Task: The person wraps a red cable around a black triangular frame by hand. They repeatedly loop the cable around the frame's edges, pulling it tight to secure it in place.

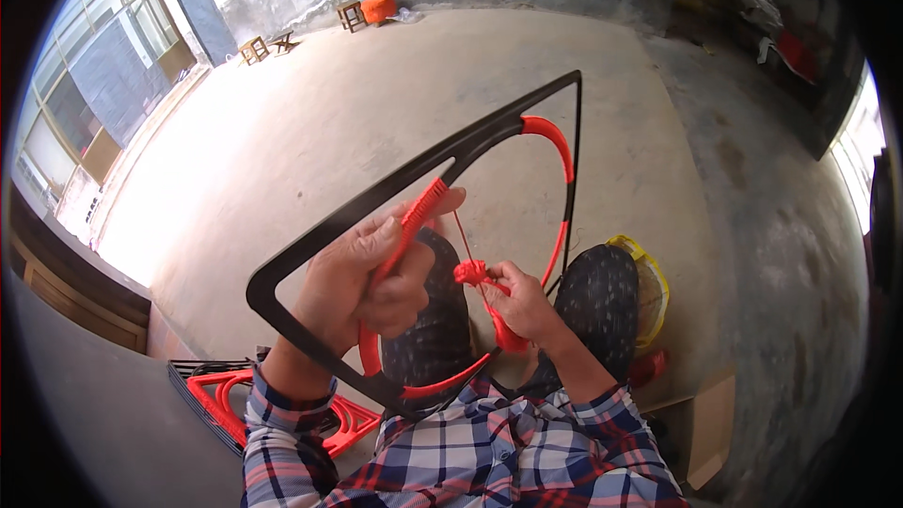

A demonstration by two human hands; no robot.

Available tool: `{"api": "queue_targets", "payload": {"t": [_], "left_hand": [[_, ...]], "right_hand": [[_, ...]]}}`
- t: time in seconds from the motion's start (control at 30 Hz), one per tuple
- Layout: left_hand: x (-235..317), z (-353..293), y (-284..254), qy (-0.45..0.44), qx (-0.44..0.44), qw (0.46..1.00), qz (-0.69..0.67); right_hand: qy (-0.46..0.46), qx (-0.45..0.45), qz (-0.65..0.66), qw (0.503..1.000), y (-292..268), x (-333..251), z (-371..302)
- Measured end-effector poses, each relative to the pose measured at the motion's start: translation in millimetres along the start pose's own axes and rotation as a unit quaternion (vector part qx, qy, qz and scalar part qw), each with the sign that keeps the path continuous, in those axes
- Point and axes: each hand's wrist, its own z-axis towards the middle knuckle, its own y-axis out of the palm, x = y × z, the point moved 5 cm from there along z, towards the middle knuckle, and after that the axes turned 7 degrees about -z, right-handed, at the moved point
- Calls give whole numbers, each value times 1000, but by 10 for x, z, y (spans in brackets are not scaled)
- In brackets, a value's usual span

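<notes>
A black frame [414,174] with a rounded inner ring is held tilted above my lap. Stretches of the ring are wrapped in red cord [548,132], and other stretches show bare black. My left hand [362,273] reaches through the frame, its fingers closed round the wrapped near-left side of the ring. In my right hand [524,304] is a small bundle of red cord [469,272], pinched by thumb and fingers. A thin taut strand runs from the bundle up toward the left fingertips. More red cord hangs just below the right hand.
Several similar frames with red wrapping [353,428] lie at lower left. Beside my right knee sits a yellow-rimmed bag or basket [664,296], with a cardboard flap [712,428] nearer. Far off are small stools [254,50] and an orange object [379,7] by the wall.
</notes>
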Motion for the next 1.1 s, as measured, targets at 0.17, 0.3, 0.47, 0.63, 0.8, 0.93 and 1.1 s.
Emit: {"api": "queue_targets", "payload": {"t": [0.17,0.3,0.47,0.63,0.8,0.93,1.1], "left_hand": [[-50,5,45,-15,-20,995,98],[-151,41,263,-10,-38,999,33],[-315,56,481,-73,-103,976,-178],[-475,103,494,-121,-141,925,-331],[-575,129,421,-118,-88,933,-328],[-476,87,98,-39,-113,963,-243],[-169,82,144,28,63,995,-74]], "right_hand": [[-18,11,257,966,-163,-734,196],[-142,-15,452,880,-276,-1432,337],[-190,-117,456,862,-216,-2006,314],[-278,-280,363,844,-182,-2088,378],[-283,-286,274,874,-245,-2123,385],[-193,-64,244,948,-392,-1700,454],[-210,-30,289,934,-303,-1448,-32]]}}
